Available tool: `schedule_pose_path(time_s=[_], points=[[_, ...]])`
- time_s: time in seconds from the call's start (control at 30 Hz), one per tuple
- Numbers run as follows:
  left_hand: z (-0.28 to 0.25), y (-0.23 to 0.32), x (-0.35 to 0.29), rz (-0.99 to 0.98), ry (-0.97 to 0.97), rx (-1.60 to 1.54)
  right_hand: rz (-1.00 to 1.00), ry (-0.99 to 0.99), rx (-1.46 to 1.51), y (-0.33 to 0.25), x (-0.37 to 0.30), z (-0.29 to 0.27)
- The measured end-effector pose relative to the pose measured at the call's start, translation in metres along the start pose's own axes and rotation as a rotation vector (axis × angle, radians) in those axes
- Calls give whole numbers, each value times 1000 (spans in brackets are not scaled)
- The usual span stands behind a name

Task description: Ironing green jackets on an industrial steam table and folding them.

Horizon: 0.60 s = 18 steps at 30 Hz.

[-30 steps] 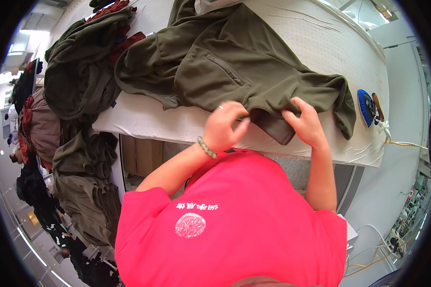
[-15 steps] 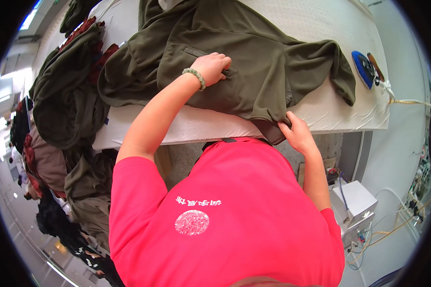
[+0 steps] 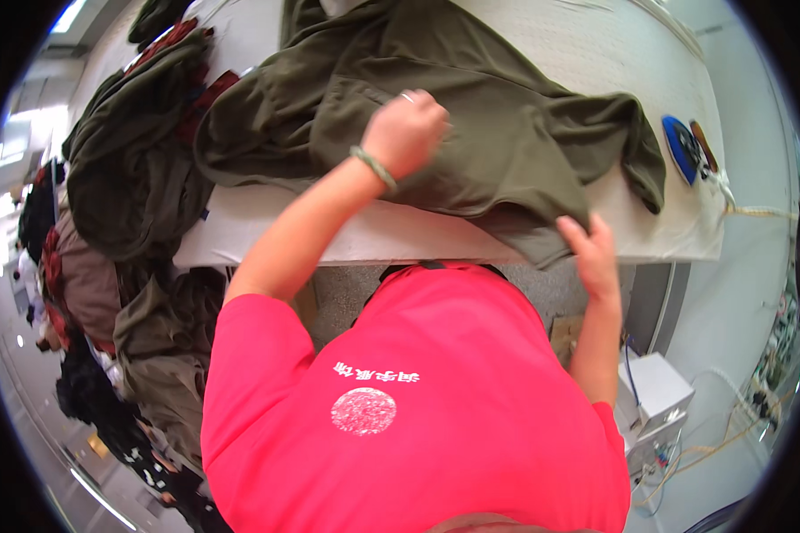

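A dark olive-green jacket [image 3: 471, 115] lies spread over the white-covered table [image 3: 329, 233], one sleeve stretching to the right. Over its middle is my left hand [image 3: 406, 133], its fingers curled into a closed grip; motion blurs it and the fingertips are hidden, so what they hold cannot be made out. A pale green bead bracelet [image 3: 373, 167] circles that wrist. My right hand [image 3: 593, 258] is beside the jacket's lower corner, which hangs over the table's near edge. Its thumb and fingers are apart.
A blue iron [image 3: 682, 149] with a brown handle rests at the table's right side, its cord running off right. More olive garments [image 3: 129, 160] are heaped at the left. A pale metal box [image 3: 658, 391] with cables stands low on the right.
My right hand has moved right and loosened from the jacket's hem, and that corner has shifted right with it. My left hand has curled tighter and moved slightly right.
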<state>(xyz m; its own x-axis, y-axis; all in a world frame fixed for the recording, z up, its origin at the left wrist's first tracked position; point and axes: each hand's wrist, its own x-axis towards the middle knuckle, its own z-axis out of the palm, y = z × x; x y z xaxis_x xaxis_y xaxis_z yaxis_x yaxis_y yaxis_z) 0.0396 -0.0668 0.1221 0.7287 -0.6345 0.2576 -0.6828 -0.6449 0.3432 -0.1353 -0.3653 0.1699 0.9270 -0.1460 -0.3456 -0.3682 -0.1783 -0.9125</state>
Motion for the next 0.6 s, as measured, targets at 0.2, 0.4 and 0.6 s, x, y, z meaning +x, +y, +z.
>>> schedule_pose_path(time_s=[0.2,0.4,0.6], points=[[-8,89,-62,65,122,-412,-261,238,652,-75,26,11],[0,63,-64,-300,623,-137,-379,265,480,-139,-2,15],[-60,49,-32,-274,808,25,-493,294,422,-171,-43,8]])
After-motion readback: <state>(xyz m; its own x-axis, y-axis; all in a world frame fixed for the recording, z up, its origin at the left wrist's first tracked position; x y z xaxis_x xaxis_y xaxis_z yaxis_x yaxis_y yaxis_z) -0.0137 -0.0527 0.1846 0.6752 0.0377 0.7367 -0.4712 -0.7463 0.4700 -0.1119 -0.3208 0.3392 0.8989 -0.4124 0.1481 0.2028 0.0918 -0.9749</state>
